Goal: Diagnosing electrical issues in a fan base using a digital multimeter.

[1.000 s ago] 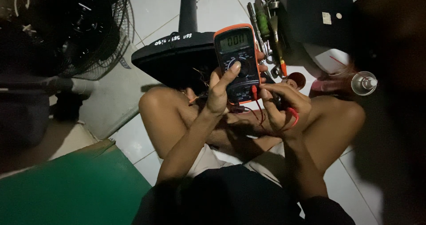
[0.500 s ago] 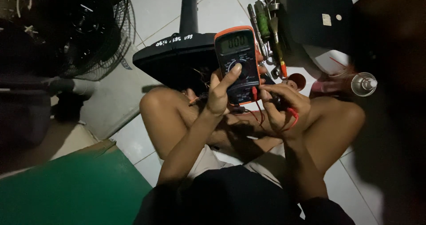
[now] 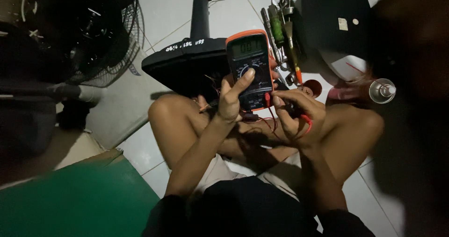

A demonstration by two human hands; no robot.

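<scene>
An orange-cased digital multimeter (image 3: 249,54) is held upright above my crossed legs. My left hand (image 3: 232,99) grips its lower left side, thumb on the round dial. My right hand (image 3: 293,111) is closed on the red test lead (image 3: 306,123) just right of the meter's bottom, where the red plug enters the socket. Red and black lead wires (image 3: 266,125) trail down between both hands. Behind the meter sits the black round base of a fan (image 3: 187,64) with its upright pole (image 3: 200,12).
A black fan guard (image 3: 110,36) stands at the left. Screwdrivers and pliers (image 3: 283,31) lie beside a black box (image 3: 334,22) at the top right, and a small white bottle top (image 3: 382,90) is at the right. A green board (image 3: 79,199) lies lower left on the tiled floor.
Both hands and the multimeter stay almost still; only the view shifts very slightly.
</scene>
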